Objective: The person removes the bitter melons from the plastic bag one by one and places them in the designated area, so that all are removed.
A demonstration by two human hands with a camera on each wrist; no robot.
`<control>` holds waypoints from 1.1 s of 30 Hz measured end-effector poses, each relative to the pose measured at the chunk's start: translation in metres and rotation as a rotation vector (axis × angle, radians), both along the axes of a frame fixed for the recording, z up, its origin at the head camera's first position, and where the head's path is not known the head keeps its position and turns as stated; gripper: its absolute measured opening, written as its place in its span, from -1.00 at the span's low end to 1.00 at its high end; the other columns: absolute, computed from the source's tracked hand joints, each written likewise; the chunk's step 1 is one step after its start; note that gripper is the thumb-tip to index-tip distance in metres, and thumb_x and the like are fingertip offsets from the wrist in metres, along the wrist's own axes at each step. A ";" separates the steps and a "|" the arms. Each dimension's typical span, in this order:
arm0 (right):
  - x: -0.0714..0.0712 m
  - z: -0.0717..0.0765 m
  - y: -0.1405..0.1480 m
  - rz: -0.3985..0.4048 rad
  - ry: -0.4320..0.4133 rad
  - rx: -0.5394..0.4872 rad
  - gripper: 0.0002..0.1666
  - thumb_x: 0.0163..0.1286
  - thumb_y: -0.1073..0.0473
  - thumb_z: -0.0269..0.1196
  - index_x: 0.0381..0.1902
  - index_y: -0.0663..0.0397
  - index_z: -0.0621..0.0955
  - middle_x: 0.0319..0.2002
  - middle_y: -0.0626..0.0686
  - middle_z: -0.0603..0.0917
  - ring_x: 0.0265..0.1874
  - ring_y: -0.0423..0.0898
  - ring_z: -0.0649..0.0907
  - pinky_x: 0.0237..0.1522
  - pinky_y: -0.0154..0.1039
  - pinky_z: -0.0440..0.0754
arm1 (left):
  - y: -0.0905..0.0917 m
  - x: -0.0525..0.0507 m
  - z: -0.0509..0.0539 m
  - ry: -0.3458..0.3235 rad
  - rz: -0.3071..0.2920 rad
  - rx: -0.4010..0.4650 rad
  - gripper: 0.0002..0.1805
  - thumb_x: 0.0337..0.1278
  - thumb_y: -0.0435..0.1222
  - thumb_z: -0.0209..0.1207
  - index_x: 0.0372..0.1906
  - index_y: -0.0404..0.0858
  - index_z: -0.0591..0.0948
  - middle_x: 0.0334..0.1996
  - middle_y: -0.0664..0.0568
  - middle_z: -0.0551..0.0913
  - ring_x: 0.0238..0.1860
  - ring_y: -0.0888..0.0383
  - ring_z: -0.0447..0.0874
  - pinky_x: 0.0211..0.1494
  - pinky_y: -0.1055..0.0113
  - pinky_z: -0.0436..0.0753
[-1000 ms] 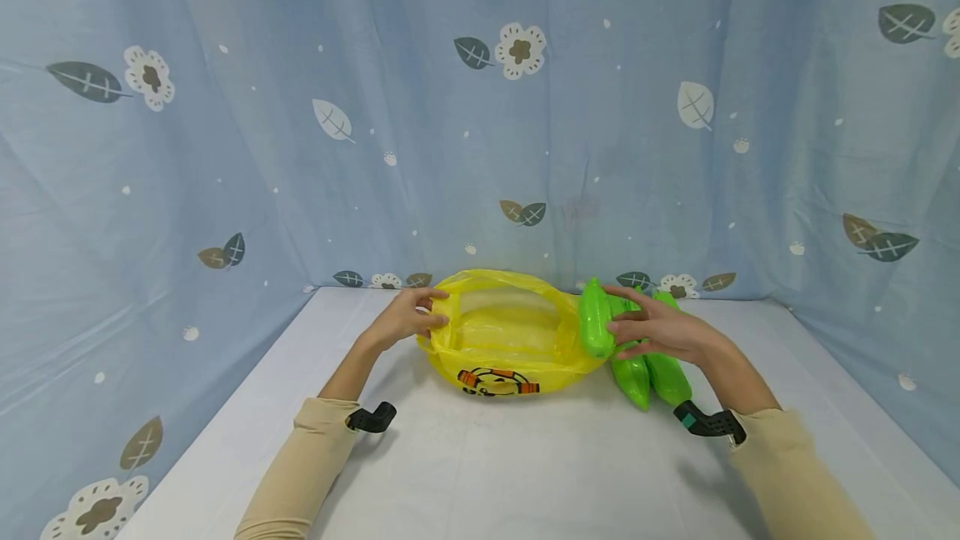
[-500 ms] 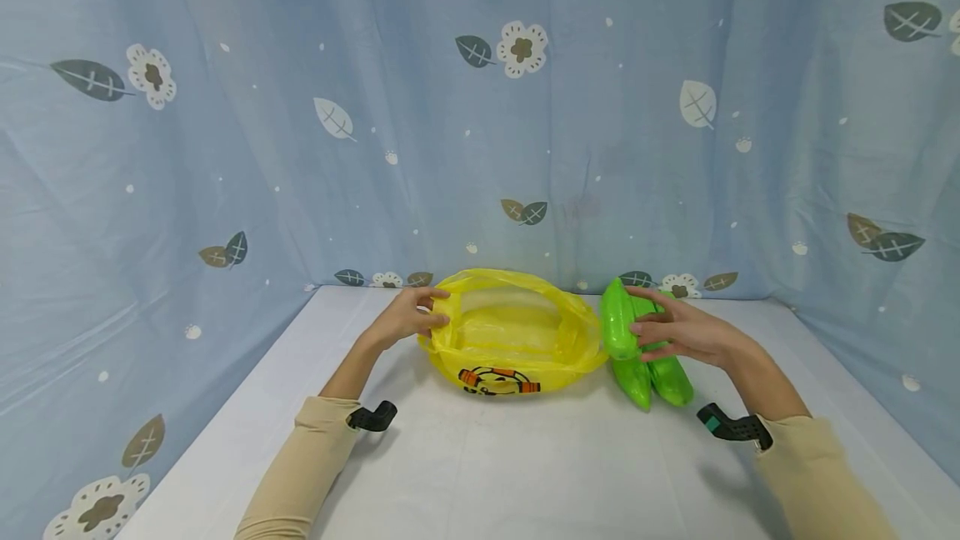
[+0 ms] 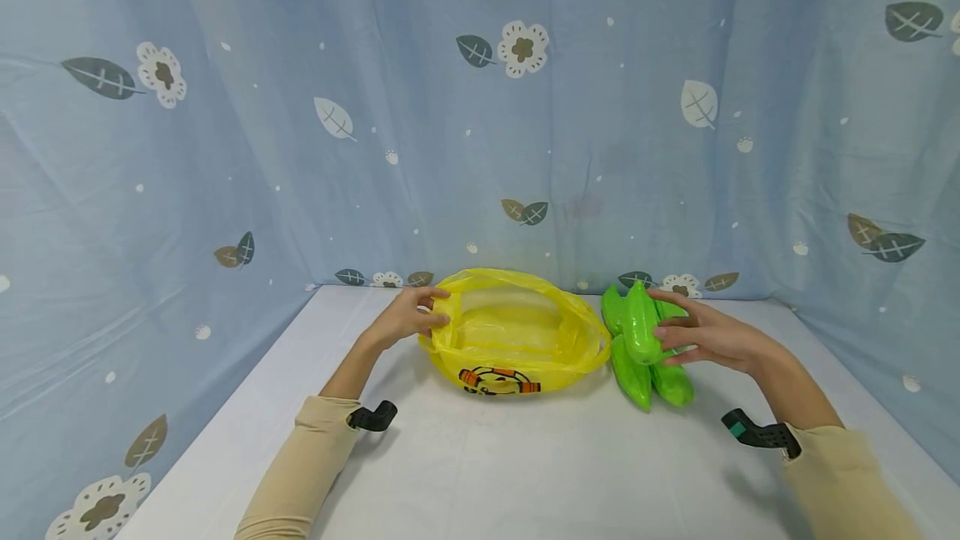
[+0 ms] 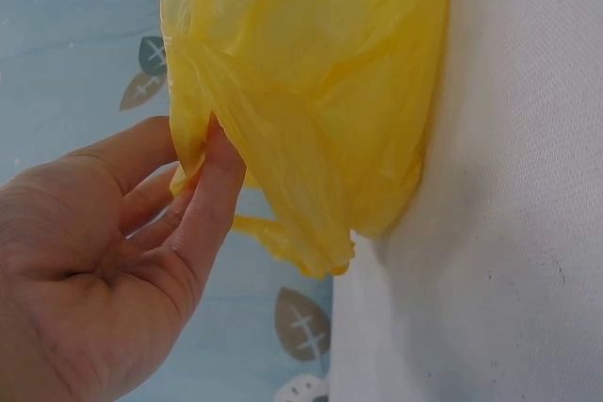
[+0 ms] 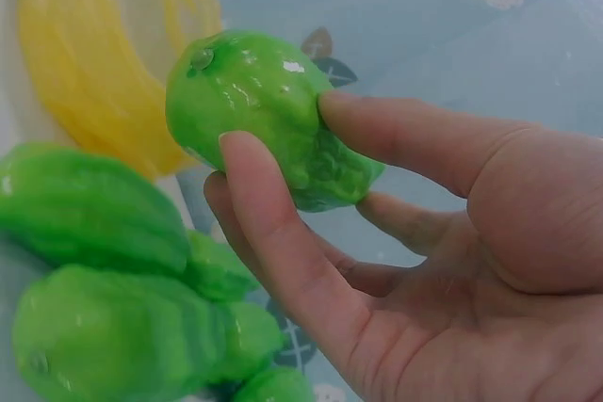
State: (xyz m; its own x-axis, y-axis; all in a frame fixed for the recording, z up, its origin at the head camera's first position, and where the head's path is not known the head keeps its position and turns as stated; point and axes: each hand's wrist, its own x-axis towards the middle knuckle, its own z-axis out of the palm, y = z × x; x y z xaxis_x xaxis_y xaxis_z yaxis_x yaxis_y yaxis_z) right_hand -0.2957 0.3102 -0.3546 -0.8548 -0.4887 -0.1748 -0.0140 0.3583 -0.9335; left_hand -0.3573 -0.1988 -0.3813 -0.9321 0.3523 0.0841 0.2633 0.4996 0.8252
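A yellow plastic bag (image 3: pixel 510 361) with a printed cartoon lies on the table, its mouth wide and facing up and forward. My left hand (image 3: pixel 405 319) pinches the bag's left rim; in the left wrist view, the bag's thin film (image 4: pixel 320 63) passes between thumb and fingers. Right of the bag, my right hand (image 3: pixel 712 336) holds a glossy green bitter melon (image 3: pixel 642 325) between thumb and fingertips, fairly upright. Up close, this melon (image 5: pixel 254 110) looks ridged and lumpy. Several similar melons (image 3: pixel 632 373) lie just beneath and behind it, partly hidden by it and the hand.
The white table (image 3: pixel 525 465) ends at a blue curtain (image 3: pixel 420 107) with leaf and flower prints, which also rises along both sides. A black wrist camera (image 3: pixel 372 417) sits at the left cuff, another camera (image 3: pixel 761 432) at the right.
My right hand has shifted right with the bitter melon, away from the bag's right edge to over the other melons. The left hand and the bag have stayed nearly still.
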 end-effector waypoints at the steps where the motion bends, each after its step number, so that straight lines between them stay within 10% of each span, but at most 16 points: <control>1: 0.001 0.000 0.002 -0.001 0.001 0.001 -0.01 0.50 0.16 0.13 0.59 -0.15 -0.24 0.49 0.48 -0.15 0.18 0.03 0.55 0.06 0.05 0.70 | 0.000 0.000 0.000 0.000 0.000 -0.001 -0.45 0.17 -0.27 0.34 0.28 -0.19 0.52 -0.07 -0.19 0.55 -0.28 0.07 0.66 -0.26 0.20 0.78; 33: 0.011 -0.003 0.056 0.014 -0.039 -0.020 0.00 0.55 0.19 0.03 0.57 -0.05 -0.40 0.46 0.56 -0.26 0.04 -0.26 0.64 0.10 0.03 0.68 | 0.001 0.002 0.002 -0.004 0.009 -0.007 -0.44 0.16 -0.25 0.34 0.28 -0.17 0.52 -0.03 -0.19 0.54 -0.28 0.08 0.67 -0.25 0.22 0.78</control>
